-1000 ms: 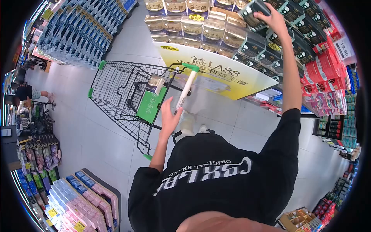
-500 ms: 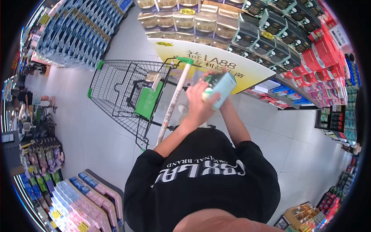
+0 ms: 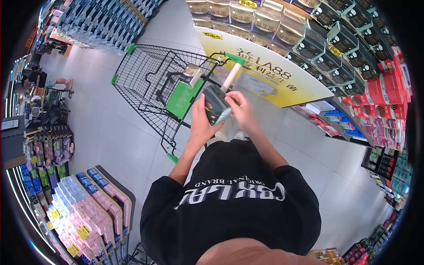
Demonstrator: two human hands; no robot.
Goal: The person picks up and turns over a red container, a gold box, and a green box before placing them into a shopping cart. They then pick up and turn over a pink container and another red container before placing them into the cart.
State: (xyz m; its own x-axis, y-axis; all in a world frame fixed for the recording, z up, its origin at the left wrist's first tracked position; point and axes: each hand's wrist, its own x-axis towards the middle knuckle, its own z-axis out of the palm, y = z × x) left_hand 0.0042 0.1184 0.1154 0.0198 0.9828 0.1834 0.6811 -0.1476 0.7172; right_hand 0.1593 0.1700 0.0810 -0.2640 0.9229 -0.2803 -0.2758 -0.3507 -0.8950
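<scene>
In the head view, a dark green, nearly black pack (image 3: 215,100) with a pale green end is held tilted in front of my body. My left hand (image 3: 203,126) grips its left side, the thumb reaching under the near edge. At the pack's right edge, my right hand (image 3: 243,114) has its fingers bent and pinched against it. Just beyond stands a wire shopping cart (image 3: 141,84) with a white handle bar and a green seat flap (image 3: 183,98). A gold-and-white pack (image 3: 192,75) rests in the cart by that flap.
A shelf display ahead holds rows of gold packs (image 3: 242,15) and dark packs (image 3: 309,44) above a yellow-white sign board (image 3: 269,73). Red packs (image 3: 380,90) hang at the right. Pink packs (image 3: 84,216) fill a rack at lower left. Another person (image 3: 42,79) is far left.
The pack has come down and left, closer to my body, and turned to show its dark face. My hands have shifted to opposite sides of it. The view has swung, moving the cart rightward.
</scene>
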